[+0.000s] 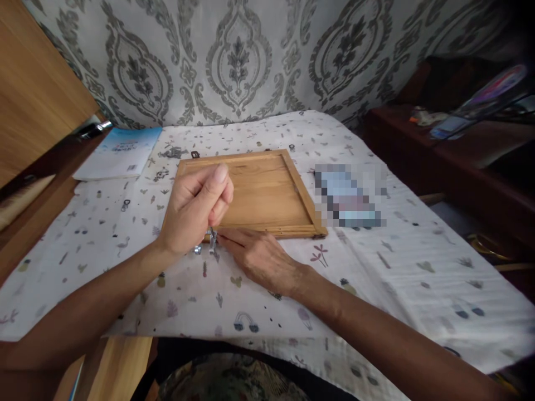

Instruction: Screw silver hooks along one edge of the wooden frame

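A framed wooden panel (263, 186) lies on the cloth-covered table. Shiny metal hardware, hinge-like in shape (213, 244), sits at its front edge, left of the middle. Above that edge, my left hand (196, 209) is closed in a fist, thumb on top. A thin metal shaft (212, 229) shows below the fist and points down at the hardware; any handle is hidden inside the fingers. My right hand (261, 259) lies low along the front edge, fingers together, their tips against the metal piece.
A blue and white book (119, 153) lies at the back left. Right of the panel is a blurred-out, phone-like object (349, 195). Small dark metal fittings (195, 155) show at the panel's far edge. A patterned curtain (238, 61) hangs behind; a dark red shelf (418, 133) stands right.
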`<state>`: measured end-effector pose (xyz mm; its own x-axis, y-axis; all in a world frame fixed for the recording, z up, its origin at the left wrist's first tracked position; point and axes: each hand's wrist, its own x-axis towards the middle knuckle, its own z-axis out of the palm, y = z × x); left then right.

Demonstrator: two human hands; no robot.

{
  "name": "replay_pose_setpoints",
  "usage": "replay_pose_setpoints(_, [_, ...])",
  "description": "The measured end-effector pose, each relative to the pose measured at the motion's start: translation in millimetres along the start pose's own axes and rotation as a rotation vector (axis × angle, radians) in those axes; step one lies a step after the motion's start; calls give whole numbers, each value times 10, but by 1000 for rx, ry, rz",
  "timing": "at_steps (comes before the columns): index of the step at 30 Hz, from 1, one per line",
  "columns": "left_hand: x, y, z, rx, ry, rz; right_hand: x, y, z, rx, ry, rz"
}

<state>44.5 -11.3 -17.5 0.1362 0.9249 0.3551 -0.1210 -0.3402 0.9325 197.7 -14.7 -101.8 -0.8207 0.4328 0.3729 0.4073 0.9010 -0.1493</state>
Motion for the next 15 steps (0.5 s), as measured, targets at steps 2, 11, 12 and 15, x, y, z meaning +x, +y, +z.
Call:
replay_pose_setpoints(2, [4,6,-20,20,-25,-18,-2,2,2,-2,6,-4])
replay_pose_setpoints(11, [-38,-32,1,72,-68,15,-11,0,22,-11,34,-15])
replay_pose_setpoints(12, [-43,-31,5,89,-69,23,-10,-2,19,-13,32,-12])
replay_pose_setpoints(15, [-25,34,3,91,-71,78,-5,-7,12,-5,16,2])
